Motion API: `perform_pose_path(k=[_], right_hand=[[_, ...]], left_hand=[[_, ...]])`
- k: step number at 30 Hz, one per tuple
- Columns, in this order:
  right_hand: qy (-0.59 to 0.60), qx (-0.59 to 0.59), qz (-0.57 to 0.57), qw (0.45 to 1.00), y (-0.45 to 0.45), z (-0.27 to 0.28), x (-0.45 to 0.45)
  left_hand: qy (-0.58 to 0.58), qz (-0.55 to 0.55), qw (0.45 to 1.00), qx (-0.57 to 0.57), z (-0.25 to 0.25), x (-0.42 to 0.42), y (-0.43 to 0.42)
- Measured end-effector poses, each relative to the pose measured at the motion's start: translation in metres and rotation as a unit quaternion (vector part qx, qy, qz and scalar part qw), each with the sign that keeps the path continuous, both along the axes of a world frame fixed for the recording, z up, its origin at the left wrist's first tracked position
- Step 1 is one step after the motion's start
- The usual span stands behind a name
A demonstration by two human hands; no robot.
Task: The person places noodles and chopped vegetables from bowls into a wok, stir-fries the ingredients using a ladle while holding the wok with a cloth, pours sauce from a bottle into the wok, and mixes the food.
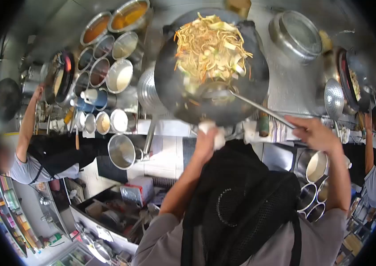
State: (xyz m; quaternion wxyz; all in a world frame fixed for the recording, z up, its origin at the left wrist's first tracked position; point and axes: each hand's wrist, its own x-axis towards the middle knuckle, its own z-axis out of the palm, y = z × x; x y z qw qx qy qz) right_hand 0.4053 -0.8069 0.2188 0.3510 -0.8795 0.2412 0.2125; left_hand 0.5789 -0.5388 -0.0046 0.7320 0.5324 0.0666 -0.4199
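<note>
A large dark wok (pixel 170 88) stands in front of me with noodles (pixel 212 48) in it, mixed with pale cabbage pieces and orange shreds. My left hand (pixel 206 142) is closed around a white cloth (pixel 218 138) at the wok's near rim; whether a handle lies under the cloth I cannot tell. My right hand (pixel 317 134) grips the long handle of a ladle (pixel 262 107). The ladle's bowl rests low inside the wok, just on the near side of the noodles.
To the left are metal pots of sauces and seasonings (pixel 119 76), a perforated strainer (pixel 150 95) and a hanging saucepan (pixel 122 152). A lidded steel pot (pixel 295 36) stands right. Other people work at woks on the far left (pixel 41 168) and far right (pixel 374 186).
</note>
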Motion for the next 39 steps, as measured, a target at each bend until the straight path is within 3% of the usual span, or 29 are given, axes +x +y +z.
perform_pose_path(k=[1, 2, 3, 5, 6, 8, 9, 11, 13, 16, 18, 22, 28, 29, 31, 33, 39], right_hand=[[0.131, 0.025, -0.032, 0.99, 0.002, 0.033, 0.011], [0.159, 0.084, -0.124, 0.976, 0.002, 0.044, 0.015], [0.166, 0.089, -0.121, 0.975, 0.0, 0.036, 0.018], [-0.03, -0.018, 0.022, 0.999, -0.014, 0.002, 0.018], [-0.192, -0.098, 0.091, 0.972, -0.027, -0.057, 0.008], [-0.119, -0.206, 0.036, 0.971, -0.008, -0.113, 0.013], [-0.169, -0.223, 0.007, 0.96, -0.004, -0.157, 0.001], [-0.252, -0.18, -0.032, 0.95, 0.021, -0.171, -0.008], [-0.314, -0.137, -0.091, 0.935, 0.042, -0.162, -0.014], [-0.304, -0.078, -0.117, 0.942, 0.064, -0.125, -0.018], [-0.241, 0.011, -0.18, 0.954, 0.072, -0.097, -0.014], [-0.263, 0.031, -0.206, 0.942, 0.075, -0.074, -0.017], [-0.125, 0.052, -0.28, 0.95, 0.07, -0.147, -0.064], [-0.187, 0.006, -0.241, 0.952, 0.068, -0.168, -0.071], [-0.198, -0.006, -0.221, 0.955, 0.07, -0.158, -0.059], [-0.243, 0.001, -0.217, 0.945, 0.065, -0.149, -0.034], [-0.209, -0.137, -0.071, 0.966, 0.024, -0.164, 0.091]], left_hand=[[0.002, 0.03, 0.999, -0.026, 0.015, 0.006, -0.008], [-0.037, 0.031, 0.998, -0.031, 0.037, 0.017, -0.018], [0.037, 0.014, 0.999, -0.008, 0.074, 0.032, -0.03], [0.021, -0.006, 0.999, -0.039, 0.069, 0.046, -0.039], [-0.015, 0.001, 1.0, -0.025, 0.056, 0.042, -0.037], [-0.038, 0.033, 0.998, -0.036, -0.01, 0.018, -0.022], [-0.052, 0.004, 0.998, -0.025, -0.042, 0.008, -0.008], [-0.02, -0.031, 0.999, -0.015, -0.051, -0.003, 0.009], [-0.054, -0.011, 0.997, -0.057, -0.037, 0.0, 0.004], [-0.003, 0.063, 0.998, -0.03, 0.002, 0.036, -0.037], [-0.006, 0.072, 0.997, -0.042, -0.007, 0.078, -0.071], [-0.024, 0.052, 0.993, -0.099, -0.048, 0.103, -0.097], [-0.036, 0.056, 0.995, -0.071, -0.065, 0.111, -0.105], [-0.041, 0.059, 0.994, -0.081, -0.072, 0.113, -0.107], [-0.029, 0.047, 0.998, -0.009, -0.087, 0.121, -0.109], [0.007, 0.024, 1.0, 0.007, -0.064, 0.124, -0.111], [-0.002, -0.045, 0.997, -0.058, -0.07, 0.118, -0.095]])
